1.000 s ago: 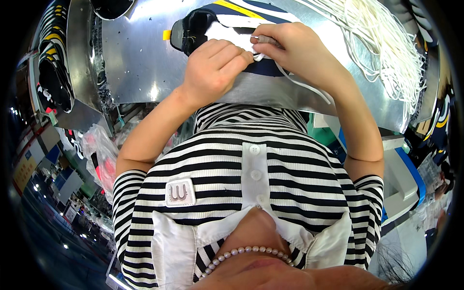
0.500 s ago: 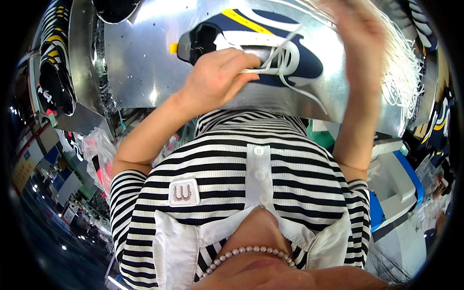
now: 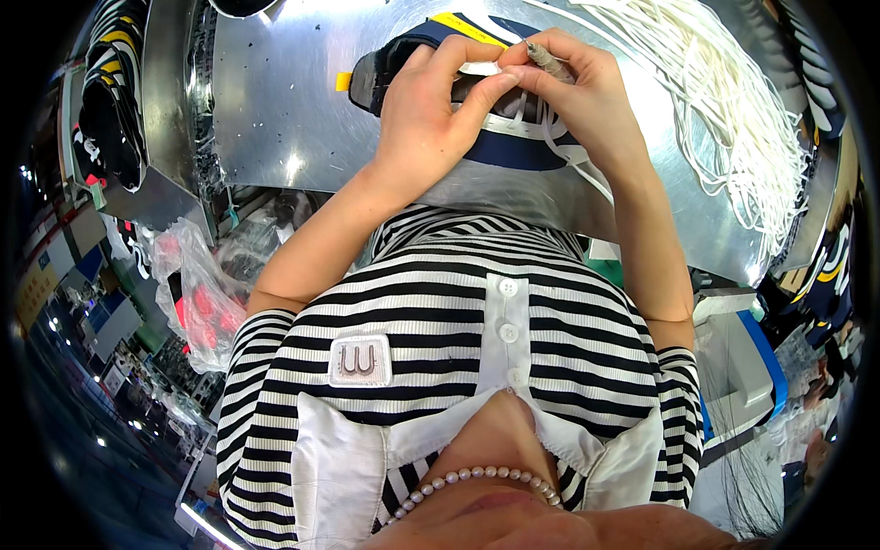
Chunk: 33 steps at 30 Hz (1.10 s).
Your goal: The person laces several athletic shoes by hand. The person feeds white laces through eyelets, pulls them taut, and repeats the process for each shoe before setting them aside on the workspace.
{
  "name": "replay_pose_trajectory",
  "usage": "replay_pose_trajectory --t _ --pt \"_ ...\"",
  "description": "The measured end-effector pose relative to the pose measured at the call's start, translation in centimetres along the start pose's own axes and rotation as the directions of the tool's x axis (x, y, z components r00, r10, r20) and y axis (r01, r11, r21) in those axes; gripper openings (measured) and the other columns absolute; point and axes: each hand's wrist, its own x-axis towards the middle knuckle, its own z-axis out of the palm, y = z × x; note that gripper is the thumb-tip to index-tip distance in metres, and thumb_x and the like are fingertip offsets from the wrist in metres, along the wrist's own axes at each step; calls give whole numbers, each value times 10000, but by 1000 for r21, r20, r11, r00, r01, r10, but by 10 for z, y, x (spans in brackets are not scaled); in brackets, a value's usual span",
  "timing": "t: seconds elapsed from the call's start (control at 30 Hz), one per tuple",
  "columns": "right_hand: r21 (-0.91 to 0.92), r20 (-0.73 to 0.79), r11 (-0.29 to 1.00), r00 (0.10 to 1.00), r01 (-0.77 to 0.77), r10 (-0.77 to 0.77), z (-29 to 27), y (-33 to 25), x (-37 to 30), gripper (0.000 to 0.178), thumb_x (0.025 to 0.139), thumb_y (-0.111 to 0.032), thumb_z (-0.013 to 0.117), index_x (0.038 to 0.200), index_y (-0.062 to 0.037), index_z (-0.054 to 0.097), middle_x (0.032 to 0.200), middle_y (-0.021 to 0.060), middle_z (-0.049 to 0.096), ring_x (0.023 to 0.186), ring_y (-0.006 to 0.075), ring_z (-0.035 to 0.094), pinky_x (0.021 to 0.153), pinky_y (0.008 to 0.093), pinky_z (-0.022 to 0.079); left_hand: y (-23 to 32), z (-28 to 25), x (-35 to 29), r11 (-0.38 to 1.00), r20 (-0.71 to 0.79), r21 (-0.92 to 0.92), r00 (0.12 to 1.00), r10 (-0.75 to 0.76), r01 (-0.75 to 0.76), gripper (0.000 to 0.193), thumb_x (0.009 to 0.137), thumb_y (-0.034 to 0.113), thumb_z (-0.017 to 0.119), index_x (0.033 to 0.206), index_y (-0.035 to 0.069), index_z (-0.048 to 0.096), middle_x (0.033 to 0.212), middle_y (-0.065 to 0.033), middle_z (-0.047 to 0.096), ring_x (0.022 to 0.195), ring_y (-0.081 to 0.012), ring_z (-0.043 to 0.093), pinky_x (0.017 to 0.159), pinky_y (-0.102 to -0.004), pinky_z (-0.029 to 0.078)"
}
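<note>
A navy shoe [image 3: 518, 156] with white and yellow stripes lies on the metal table, its heel with a yellow tab toward the left. My left hand [image 3: 431, 115] is closed on the upper by the lacing opening, thumb and forefinger pinched at its edge. Opposite it, fingertips nearly touching, my right hand [image 3: 582, 87] grips a small tool with a grey wrapped handle [image 3: 550, 62] and a thin metal tip. A white shoelace [image 3: 553, 133] runs through the front eyelets, and its loose end trails toward me. My fingers hide the rear eyelets and what exactly they pinch.
A large heap of loose white laces [image 3: 724, 119] covers the right of the metal table [image 3: 284, 110]. Stacked shoe uppers [image 3: 115, 101] stand at the far left. Below the table's left side hangs a clear plastic bag [image 3: 202, 302]; a grey and blue box [image 3: 747, 367] is at the right.
My right hand has come in from the upper right to the shoe, and the wrapped-handle tool now shows in it. My left hand has shifted up and slightly right along the opening.
</note>
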Motion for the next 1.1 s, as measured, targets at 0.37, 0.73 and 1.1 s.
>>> replay_pose_trajectory --t 0.37,0.73,1.1 --pt "-225 -20 972 997 63 -70 -4 -2 -30 236 949 -152 630 1141 -30 566 850 88 676 700 143 617 646 268 483 -5 8 -3 996 -76 -77 995 -57 51 196 865 51 730 1038 5 650 993 -101 675 844 -139 687 755 -266 546" --pt "-339 2 929 988 148 -156 -8 -2 -34 137 914 -113 654 1012 -23 622 790 120 693 653 214 654 616 303 505 -5 11 -4 999 -119 26 992 -31 34 194 847 78 737 1014 18 659 954 -122 658 831 -188 686 746 -289 552" --pt "-589 134 753 955 292 -266 -9 -3 -14 243 854 -88 659 1003 58 535 720 180 660 679 309 678 610 391 524 -9 9 -9 867 -64 385 928 368 -317 505 860 39 672 1321 -25 475 880 -126 629 814 -291 588 744 -398 467"
